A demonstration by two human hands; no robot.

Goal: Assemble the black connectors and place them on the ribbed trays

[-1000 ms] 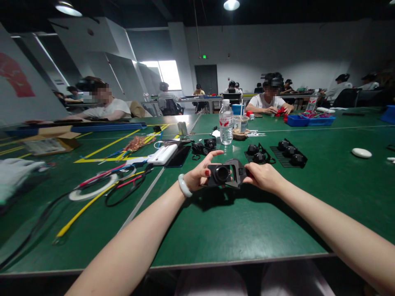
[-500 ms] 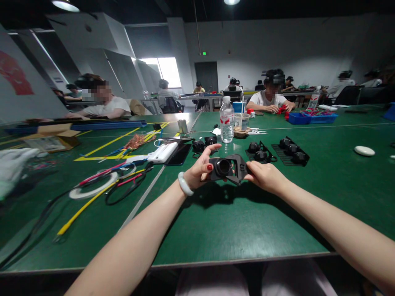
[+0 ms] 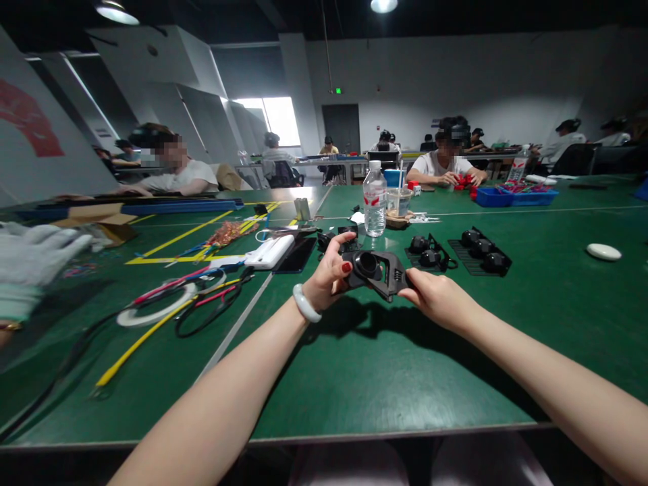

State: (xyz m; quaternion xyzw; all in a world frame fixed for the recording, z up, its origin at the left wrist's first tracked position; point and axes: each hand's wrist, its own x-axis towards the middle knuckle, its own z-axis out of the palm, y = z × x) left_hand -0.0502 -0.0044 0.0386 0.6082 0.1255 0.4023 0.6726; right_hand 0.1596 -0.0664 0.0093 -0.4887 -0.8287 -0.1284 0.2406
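In front of me, above the green table, my left hand (image 3: 331, 270) grips a black plastic part with a round, lens-like ring (image 3: 365, 264). Its thumb, with a red nail, presses on the near side and the index finger sticks up. My right hand (image 3: 439, 291) pinches the right end of a black plastic frame (image 3: 391, 275) with an open middle and small ribs. Both pieces meet between my hands; whether they are joined I cannot tell. Beyond them lie more black parts with round knobs (image 3: 430, 251), and others on a ribbed black strip (image 3: 480, 250).
A water bottle (image 3: 374, 199) stands beyond my hands, beside a cup (image 3: 399, 201). Cables (image 3: 202, 297), a white power bank (image 3: 270, 252) and a dark tablet (image 3: 295, 255) lie left. Another person's gloved hand (image 3: 43, 253) is far left. A white oval object (image 3: 603, 252) lies right.
The held black parts have tilted slightly, the ring turning more upward. At the far left, the other person's gloved hand has reached further in over the table.
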